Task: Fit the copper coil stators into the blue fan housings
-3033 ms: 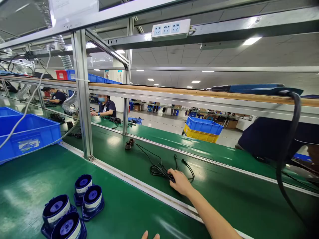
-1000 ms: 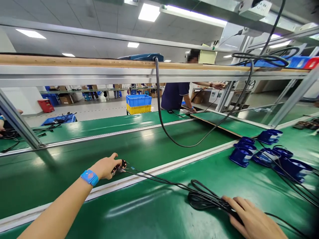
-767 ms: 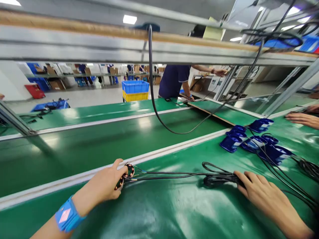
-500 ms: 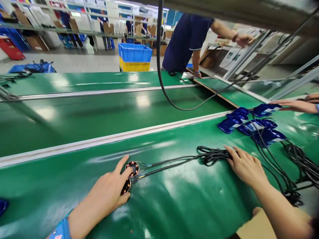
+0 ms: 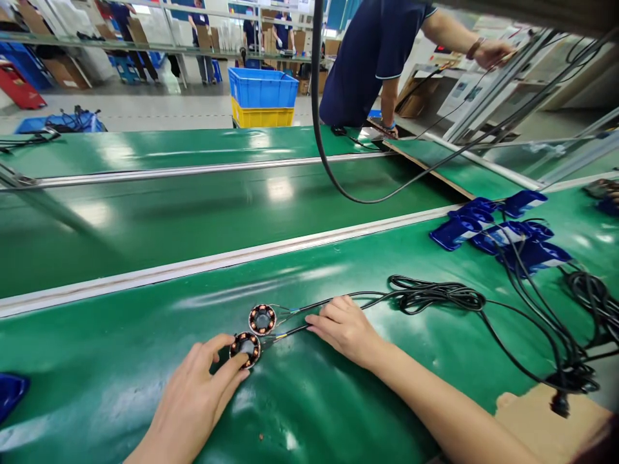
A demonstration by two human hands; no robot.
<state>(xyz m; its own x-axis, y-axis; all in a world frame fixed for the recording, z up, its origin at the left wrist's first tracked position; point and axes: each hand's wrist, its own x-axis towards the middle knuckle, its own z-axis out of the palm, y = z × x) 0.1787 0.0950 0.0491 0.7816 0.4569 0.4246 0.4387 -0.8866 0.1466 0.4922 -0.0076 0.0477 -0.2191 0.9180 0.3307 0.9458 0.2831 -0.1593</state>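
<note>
The left hand (image 5: 196, 393), with a blue part (image 5: 12, 394) lying further left at the edge of view, is half curled, its thumb and fingertips closed on the near ring (image 5: 256, 348). This ring, with copper windings around it, lies on the green table (image 5: 145, 328). Just beside it, on the far side, lies the far ring (image 5: 254, 319), of the same kind and clear of the fingers. Thin wires run from both rings to the right, into two black cables (image 5: 302, 307). The right hand (image 5: 344, 330) is palm down with its fingers bent together, the fingertips on the nearer cable close to where the wires come out; the farther cable passes behind the knuckles, and whether it is gripped too cannot be told. To the right of this hand the cables gather into a loose bundle (image 5: 430, 293) on the table. Beyond the bundle, several blue cups (image 5: 454, 232) lie clustered with cables across them, near a black cable heap (image 5: 590, 296) at the right. A black plug (image 5: 560, 405) lies over a piece of cardboard (image 5: 546, 425) near the lower right corner.
</note>
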